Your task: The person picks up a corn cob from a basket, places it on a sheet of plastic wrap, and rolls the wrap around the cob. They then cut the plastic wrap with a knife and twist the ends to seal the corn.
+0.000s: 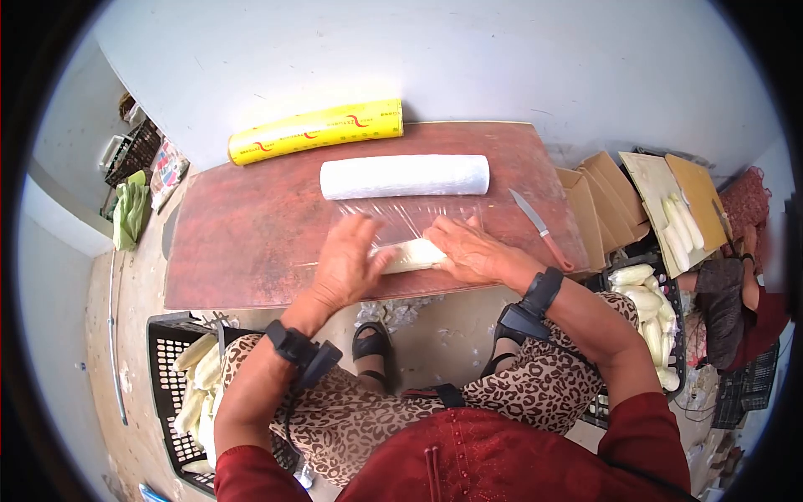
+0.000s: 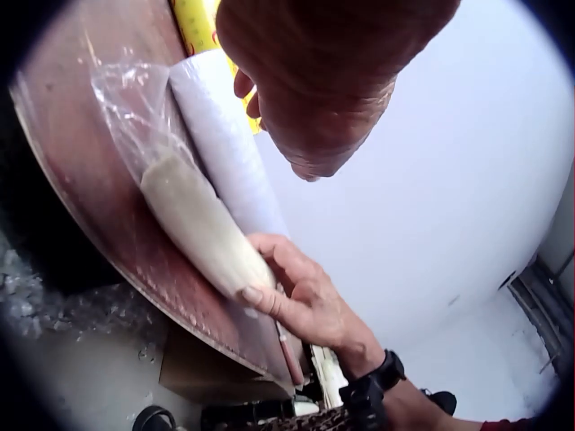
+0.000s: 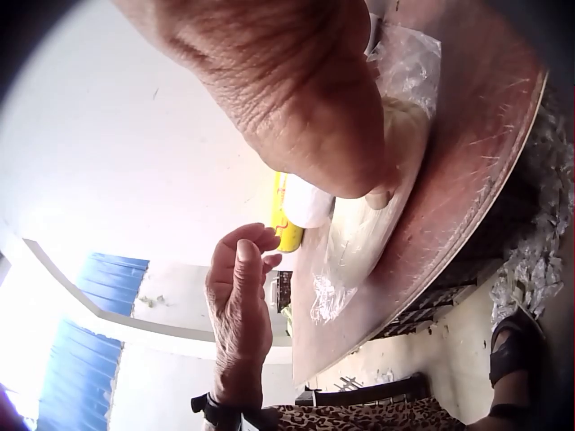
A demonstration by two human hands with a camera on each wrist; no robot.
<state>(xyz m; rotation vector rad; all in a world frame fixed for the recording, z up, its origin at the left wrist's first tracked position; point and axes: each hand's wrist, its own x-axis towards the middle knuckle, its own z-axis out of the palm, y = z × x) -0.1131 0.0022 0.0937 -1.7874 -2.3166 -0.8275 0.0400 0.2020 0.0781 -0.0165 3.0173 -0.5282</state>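
Note:
A long, pale vegetable (image 1: pixel 410 256) lies near the table's front edge, wrapped in clear plastic film (image 1: pixel 401 219). My right hand (image 1: pixel 473 249) grips its right end, thumb on the near side and fingers on the far side. Loose film sticks out past the vegetable's left end in the left wrist view. My left hand (image 1: pixel 341 263) is raised off that end; the right wrist view shows its fingers loosely bent with nothing in them. Just behind the vegetable sits a white roll of film (image 1: pixel 406 177).
On the reddish table (image 1: pixel 226 226) a yellow printed roll (image 1: pixel 318 132) lies at the back, and a knife (image 1: pixel 542 230) at the right. Crates of pale vegetables stand by both knees: left crate (image 1: pixel 159 368), right crate (image 1: pixel 682 335). Cardboard (image 1: pixel 606 201) leans at the right. Another person (image 1: pixel 736 309) sits beyond.

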